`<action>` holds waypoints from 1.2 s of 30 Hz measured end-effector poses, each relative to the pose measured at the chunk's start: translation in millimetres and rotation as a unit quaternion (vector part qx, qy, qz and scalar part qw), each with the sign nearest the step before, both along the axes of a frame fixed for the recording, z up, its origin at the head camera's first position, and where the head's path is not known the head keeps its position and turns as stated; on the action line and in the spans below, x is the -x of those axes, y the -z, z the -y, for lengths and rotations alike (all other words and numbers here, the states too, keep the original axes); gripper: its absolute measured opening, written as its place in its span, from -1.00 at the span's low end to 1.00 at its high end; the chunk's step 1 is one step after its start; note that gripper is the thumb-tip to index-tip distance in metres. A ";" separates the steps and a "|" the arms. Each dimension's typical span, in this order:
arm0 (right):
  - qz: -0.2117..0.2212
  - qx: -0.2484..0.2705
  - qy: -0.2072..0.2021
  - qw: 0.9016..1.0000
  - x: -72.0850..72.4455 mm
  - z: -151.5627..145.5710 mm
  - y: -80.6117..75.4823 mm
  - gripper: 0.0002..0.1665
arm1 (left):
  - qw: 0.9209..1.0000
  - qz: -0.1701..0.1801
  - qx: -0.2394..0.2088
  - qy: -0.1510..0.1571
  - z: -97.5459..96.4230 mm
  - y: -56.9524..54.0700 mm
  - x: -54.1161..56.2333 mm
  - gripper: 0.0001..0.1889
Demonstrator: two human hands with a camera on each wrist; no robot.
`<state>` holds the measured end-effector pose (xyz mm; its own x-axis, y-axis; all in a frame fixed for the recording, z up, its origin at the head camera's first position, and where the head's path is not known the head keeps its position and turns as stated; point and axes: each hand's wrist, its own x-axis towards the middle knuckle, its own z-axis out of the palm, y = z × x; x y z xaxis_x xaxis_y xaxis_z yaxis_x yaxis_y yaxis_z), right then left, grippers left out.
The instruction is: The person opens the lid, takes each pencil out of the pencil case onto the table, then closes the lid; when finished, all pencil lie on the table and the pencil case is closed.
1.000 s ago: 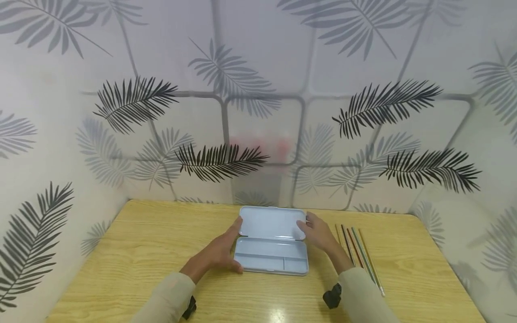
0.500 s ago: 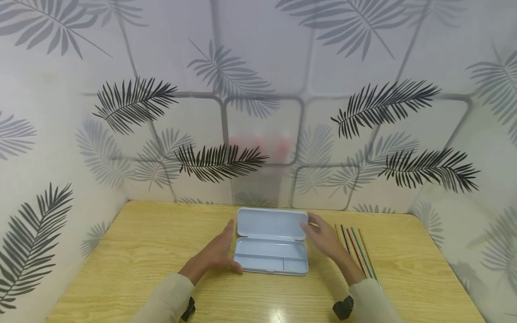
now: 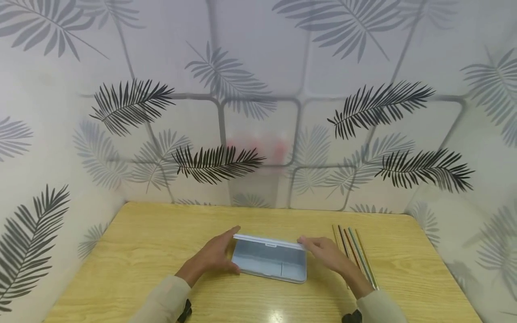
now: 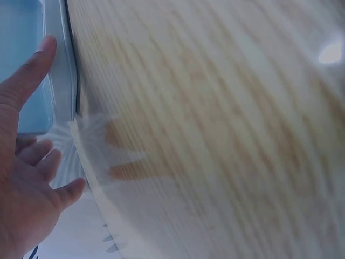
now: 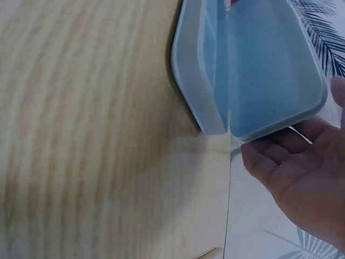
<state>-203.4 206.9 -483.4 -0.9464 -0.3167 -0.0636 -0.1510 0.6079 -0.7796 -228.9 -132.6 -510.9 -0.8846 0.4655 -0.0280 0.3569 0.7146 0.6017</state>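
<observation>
A pale blue pencil box (image 3: 269, 260) lies on the wooden table, its hinged lid (image 3: 269, 242) raised partway over the base. Dividers split the inside into compartments. At the box's left end is my left hand (image 3: 214, 255); its straight thumb (image 4: 33, 73) touches the base's rim, and its other fingers are spread apart from the thumb. My right hand (image 3: 323, 253) is at the lid's right end. In the right wrist view, its fingers (image 5: 277, 148) press the outer side of the lid, partly hidden behind it, with the thumb (image 5: 338, 90) apart.
Several slim pencil-like sticks (image 3: 357, 251) lie side by side right of the box, partly behind the right forearm. The wooden table (image 3: 169, 233) meets a leaf-patterned curtain (image 3: 258, 134) at the back. Leaf-patterned sheeting also hangs at both sides.
The lid has swung up and forward from lying back, the right hand moving with it. The left hand stays at the box's left end.
</observation>
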 end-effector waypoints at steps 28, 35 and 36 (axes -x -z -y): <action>-0.076 -0.146 -0.086 0.983 -11.4 13.7 18.1 0.15 | 0.999 -0.009 0.039 0.037 -1.5 0.1 0.5 0.10; -0.083 -0.162 -0.096 0.979 -12.6 16.3 14.6 0.13 | 0.998 -0.011 0.055 0.020 -5.6 -5.9 -3.9 0.10; -0.083 -0.163 -0.096 0.978 -12.5 16.4 13.8 0.13 | 0.998 -0.012 0.054 0.020 -6.4 -6.9 -3.8 0.10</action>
<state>-190.9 190.4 -497.2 -0.8772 -0.4783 -0.0417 -0.3947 0.7679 -0.5046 -225.1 -126.2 -504.0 -0.8665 0.4956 -0.0592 0.3997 0.7602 0.5122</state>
